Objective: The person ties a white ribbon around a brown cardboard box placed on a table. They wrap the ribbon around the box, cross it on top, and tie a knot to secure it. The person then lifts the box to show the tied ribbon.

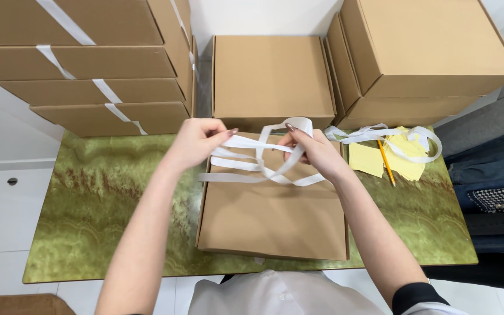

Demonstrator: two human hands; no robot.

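At the bottom edge, nearest the camera, is the person's white garment, with two bare forearms reaching forward over a green marbled table. On the table directly in front of the person lies a flat brown cardboard box, closed, its near edge close to the table's front edge.

Above the far half of this box, both hands work a white ribbon. The left hand is curled, fingers pinched closed on a length of the ribbon. The right hand is also curled, thumb and fingertips gripping the ribbon where a loop arches over them. Between the two hands several strands cross and sag onto the box top.

To the right, more loose white ribbon lies coiled on the table over a few yellow paper sheets, with a yellow pencil lying across them.

Behind the hands, at the table's far side, stands another closed cardboard box. A stack of flat boxes tied with white ribbon rises on the left, and a larger stack of boxes on the right. Dark clothing lies beyond the table's right edge.
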